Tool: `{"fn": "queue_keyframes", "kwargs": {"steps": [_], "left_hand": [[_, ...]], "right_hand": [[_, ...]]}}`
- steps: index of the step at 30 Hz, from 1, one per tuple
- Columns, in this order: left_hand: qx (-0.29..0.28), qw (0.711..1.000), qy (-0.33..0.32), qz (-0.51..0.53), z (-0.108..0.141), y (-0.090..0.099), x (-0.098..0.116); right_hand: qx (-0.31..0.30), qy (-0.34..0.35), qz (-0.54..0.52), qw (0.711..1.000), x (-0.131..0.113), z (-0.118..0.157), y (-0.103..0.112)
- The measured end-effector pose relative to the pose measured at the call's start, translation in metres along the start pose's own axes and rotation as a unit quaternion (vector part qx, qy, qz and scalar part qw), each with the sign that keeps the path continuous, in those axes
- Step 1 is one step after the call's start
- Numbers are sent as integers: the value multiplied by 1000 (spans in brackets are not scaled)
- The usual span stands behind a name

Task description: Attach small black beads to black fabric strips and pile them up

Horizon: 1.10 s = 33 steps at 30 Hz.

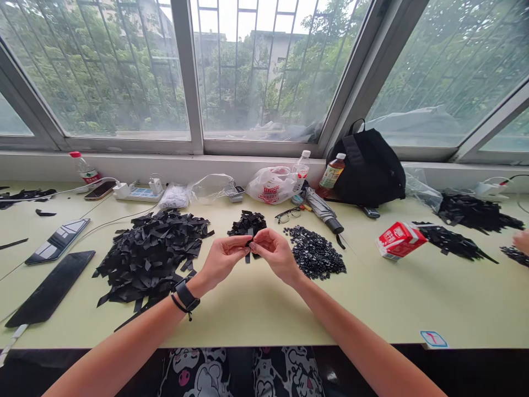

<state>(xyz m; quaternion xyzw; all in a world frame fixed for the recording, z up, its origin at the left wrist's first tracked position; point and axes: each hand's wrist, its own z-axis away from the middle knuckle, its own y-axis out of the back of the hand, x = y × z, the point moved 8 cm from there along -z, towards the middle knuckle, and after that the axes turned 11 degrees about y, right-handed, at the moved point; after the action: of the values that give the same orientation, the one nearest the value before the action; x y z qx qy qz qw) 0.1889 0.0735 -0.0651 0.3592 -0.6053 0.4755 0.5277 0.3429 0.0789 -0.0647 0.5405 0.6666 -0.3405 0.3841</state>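
Left hand [223, 262], right hand [275, 255] pinch black strip [248, 257] above pale green desk [256, 314].

left hand [221, 262] bare | black watch [187, 295], thin cord bracelet [178, 304] on left wrist | cartoon-print black garment [285, 372]

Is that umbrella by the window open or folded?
Folded: the umbrella lies as a slim closed roll, its canopy gathered tight.

Small workroom, long pale-green workbench [413, 309], barred windows [268, 71], heaps of black strips [151, 256]
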Motion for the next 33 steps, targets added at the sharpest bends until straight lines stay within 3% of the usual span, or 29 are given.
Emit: {"fn": "queue_keyframes", "kwargs": {"steps": [10,19,24,27,30,33], "left_hand": [[-3,1000,21,16,3,-4,1],[-31,998,36,46,3,-4,1],[-15,998,37,42,1,1,1],[0,999,45,21,0,4,0],[11,999,44,10,-1,7,0],[14,999,44,10,-2,10,0]], "right_hand": [[-13,39,45,998,-8,-1,-2],[-35,-8,14,999,-6,0,-4],[-61,-10,26,998,-9,-2,-3],[-110,15,91,990,-15,-6,4],[-176,42,196,964,-24,-10,18],[-164,53,310,935,-34,-16,48]]}}
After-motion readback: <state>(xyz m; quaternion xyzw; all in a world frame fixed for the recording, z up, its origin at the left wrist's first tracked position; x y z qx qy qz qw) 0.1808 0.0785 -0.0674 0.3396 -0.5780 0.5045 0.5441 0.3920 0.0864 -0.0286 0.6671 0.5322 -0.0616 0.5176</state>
